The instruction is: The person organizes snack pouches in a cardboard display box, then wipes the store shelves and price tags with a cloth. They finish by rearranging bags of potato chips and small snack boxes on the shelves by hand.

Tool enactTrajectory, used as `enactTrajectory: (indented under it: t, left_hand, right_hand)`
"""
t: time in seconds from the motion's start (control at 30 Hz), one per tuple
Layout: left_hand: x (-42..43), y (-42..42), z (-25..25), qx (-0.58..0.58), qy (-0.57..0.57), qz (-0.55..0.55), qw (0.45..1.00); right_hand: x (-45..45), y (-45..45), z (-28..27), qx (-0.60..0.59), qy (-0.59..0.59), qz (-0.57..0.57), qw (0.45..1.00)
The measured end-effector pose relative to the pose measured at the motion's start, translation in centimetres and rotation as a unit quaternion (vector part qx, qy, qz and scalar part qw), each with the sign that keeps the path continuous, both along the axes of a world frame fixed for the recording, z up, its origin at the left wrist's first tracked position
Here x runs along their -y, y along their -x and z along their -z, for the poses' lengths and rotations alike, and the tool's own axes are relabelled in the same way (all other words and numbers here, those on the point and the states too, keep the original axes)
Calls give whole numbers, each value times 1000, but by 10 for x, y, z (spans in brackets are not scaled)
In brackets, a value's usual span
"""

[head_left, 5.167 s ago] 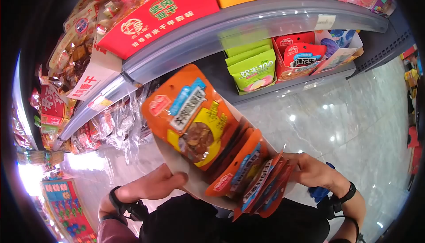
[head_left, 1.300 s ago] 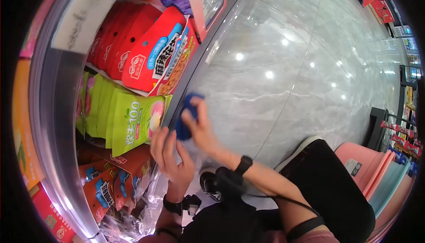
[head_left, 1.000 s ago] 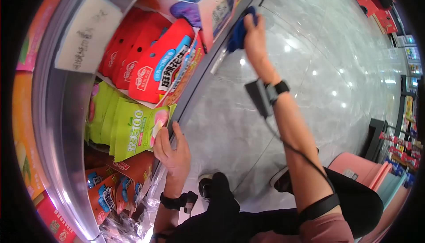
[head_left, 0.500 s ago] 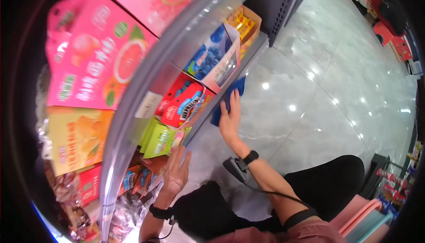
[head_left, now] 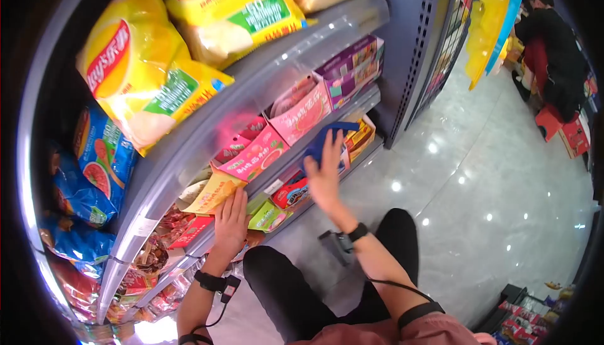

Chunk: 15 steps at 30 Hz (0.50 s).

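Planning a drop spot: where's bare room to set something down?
Best: the floor between the perforated end panel, the person's knees and the lower-right rack. Crowded: upper shelf, under chip bags, and the carton row below, with the left hand at the yellow carton and right hand on the blue cloth.

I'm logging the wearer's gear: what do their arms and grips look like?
Left grip and right grip are gloveless. Black straps circle both wrists, with small dark devices and black cables. A wider black band circles the right arm beside a dusty-pink sleeve.
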<state>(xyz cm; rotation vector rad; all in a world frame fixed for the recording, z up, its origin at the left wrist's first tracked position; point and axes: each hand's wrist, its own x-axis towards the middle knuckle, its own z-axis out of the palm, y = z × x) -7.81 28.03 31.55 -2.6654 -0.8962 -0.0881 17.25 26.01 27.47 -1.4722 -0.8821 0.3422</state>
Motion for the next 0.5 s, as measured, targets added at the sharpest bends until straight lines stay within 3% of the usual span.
enactTrajectory:
  t: [0.13, 0.2, 0.27, 0.3, 0.33, 0.4, 0.43, 0.5]
  left_hand:
    - [-4, -5, -12, -58, 31, 6, 998]
    - [-11, -4, -14, -110, 31, 4, 993]
    - [-14, 2, -15, -158, 36, -30, 986]
    - [-16, 1, -18, -194, -8, 14, 981]
    - [-15, 1, -19, -234, -45, 60, 969]
    - [-12, 1, -21, -218, -52, 33, 974]
    - [-11, -2, -23, -199, -27, 36, 979]
    - [-11, -8, -23, -171, -11, 19, 985]
  right_hand:
    - [2, 27, -2, 112, 1, -111, 987]
    - [-8, 7, 12, 167, 54, -84, 981]
    - [-29, -34, -6, 108, 112, -15, 988]
    - [-41, -55, 3, 145, 108, 60, 982]
    - [-49, -73, -5, 63, 95, 79, 990]
    - [-57, -103, -3, 25, 75, 105, 991]
    - [-54, -112, -1, 78, 10, 101, 992]
    - [-56, -129, 7, 125, -2, 99, 987]
